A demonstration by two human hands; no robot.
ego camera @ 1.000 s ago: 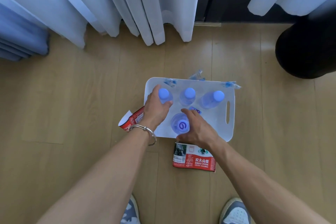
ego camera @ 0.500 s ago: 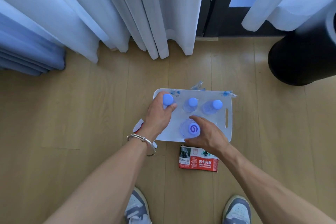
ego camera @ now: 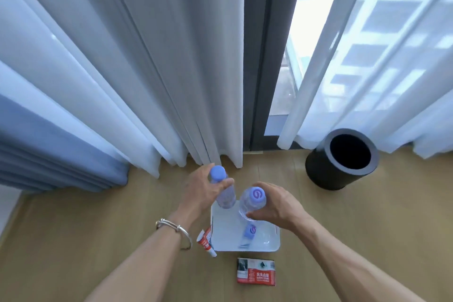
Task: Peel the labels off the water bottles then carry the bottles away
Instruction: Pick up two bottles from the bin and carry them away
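Tray (ego camera: 225,236), white, on wood floor (ego camera: 98,240). Left grip (ego camera: 203,193) curled round neck of clear blue-capped bottle (ego camera: 227,200), tilted, over tray's far-left corner. Right grip (ego camera: 277,203) wrapped round swirl-capped bottle (ego camera: 256,196), just beside the first. Third bottle (ego camera: 248,233) in tray, blurred. Red label (ego camera: 205,243) just beside tray's left edge; second label (ego camera: 256,274) flat on floor near tray. Black bin (ego camera: 343,162) well apart, by curtains (ego camera: 147,81).

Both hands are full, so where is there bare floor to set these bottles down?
Bare wooden floor lies left of the white plastic tray, near the blue curtain, and right of it, toward the black cylindrical bin. Crowded: the tray's front and left edge, with two peeled red labels.
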